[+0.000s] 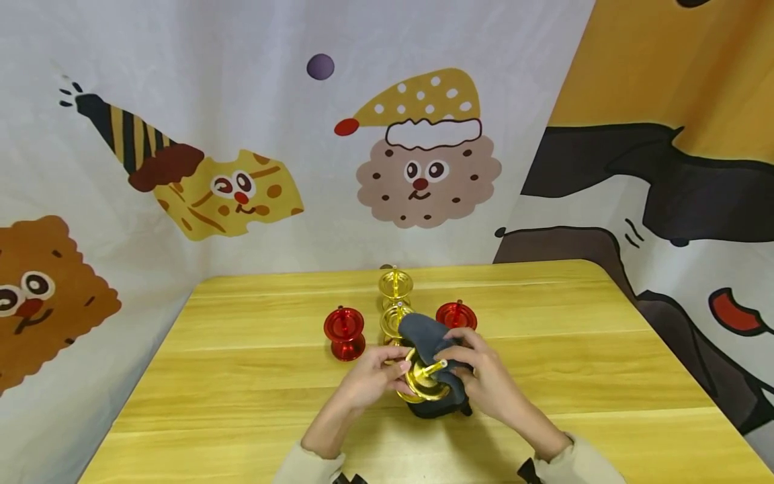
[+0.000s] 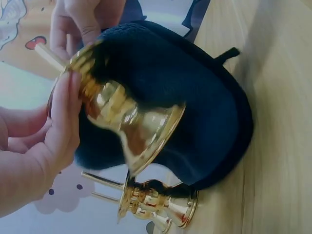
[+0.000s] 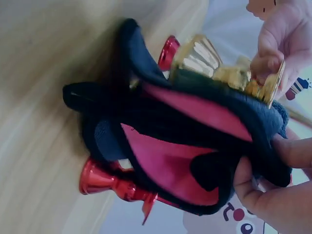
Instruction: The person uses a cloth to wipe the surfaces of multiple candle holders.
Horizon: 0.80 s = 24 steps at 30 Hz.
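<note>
My left hand [image 1: 376,374] pinches the rim of a gold candle holder [image 1: 426,384], which is tilted with its thin post pointing up and to the right. In the left wrist view, the wide foot of this gold candle holder [image 2: 151,134] hangs free of the table. My right hand [image 1: 486,376] grips a dark blue cloth piece [image 1: 423,334] between thumb and fingers. That cloth piece [image 3: 165,168] shows black edging, a loop and a pink inside in the right wrist view. It lies close against the candle holder; exactly where they touch is hidden.
Two more gold candle holders stand behind my hands, one at the back [image 1: 396,285] and one nearer [image 1: 392,324]. A red candle holder [image 1: 347,335] is to the left, another red candle holder [image 1: 457,314] to the right. Beyond the wooden table [image 1: 242,376] hangs a printed curtain [image 1: 272,81].
</note>
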Motion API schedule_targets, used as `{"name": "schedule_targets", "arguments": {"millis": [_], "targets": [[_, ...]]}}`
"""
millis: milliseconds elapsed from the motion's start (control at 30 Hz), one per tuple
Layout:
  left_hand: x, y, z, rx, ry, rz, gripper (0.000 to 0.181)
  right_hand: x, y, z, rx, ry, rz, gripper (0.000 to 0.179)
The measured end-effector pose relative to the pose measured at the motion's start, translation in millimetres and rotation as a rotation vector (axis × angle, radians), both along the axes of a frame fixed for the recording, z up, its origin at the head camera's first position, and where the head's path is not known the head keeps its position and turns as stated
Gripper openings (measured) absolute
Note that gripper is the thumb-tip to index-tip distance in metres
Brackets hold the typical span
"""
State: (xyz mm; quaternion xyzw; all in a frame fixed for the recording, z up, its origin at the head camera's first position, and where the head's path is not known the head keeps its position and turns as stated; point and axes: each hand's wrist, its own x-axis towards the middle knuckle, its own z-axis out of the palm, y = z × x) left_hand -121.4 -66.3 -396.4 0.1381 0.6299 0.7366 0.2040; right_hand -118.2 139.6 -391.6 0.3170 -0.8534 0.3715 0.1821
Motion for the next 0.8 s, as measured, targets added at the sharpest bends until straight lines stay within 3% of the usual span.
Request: {"name": "schedule_targets", "arguments": {"millis": [133,400,600,800], "targets": [[1.1,0.8,0.5,-0.011,-0.015,-0.006,0.027,-3.4,0.0,5.0,0.015,-0.013,0.015,0.044],[2.1,-0.7,4.3,0.079,-0.058,0.116,0.031,4.0,-2.4,4.1,-0.025,-0.109,-0.092,0.037],[-2.9,-0.2,11.3,0.024,-0.045,0.05,0.039,1.7,-1.4,2.8,-0.087,-0.106,-0.09,0.037],[-11.8,-0.2,12.0,-0.039,-0.057,0.049,0.027,-3.0,2.8,7.1,-0.078,-0.088,-0.059,0.035]]}}
